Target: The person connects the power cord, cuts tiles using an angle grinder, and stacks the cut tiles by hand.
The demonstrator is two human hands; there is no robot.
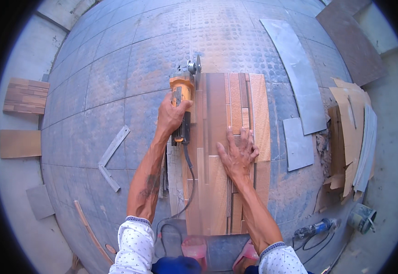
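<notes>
Tile (217,150) under my hands: a long brown and orange slab patterned in narrow stacked strips, lying flat on the studded grey floor (117,77).

Left of the tile lies a metal square (112,157). At the tile's left edge my left hand (171,114) has its fingers wrapped tight around the orange angle grinder (183,98), whose disc sits at the tile's far left corner. On the tile's middle my right hand (237,153) presses flat, fingers spread. Right of the tile lie grey tile offcuts (298,144) and cardboard scraps (349,132).
</notes>
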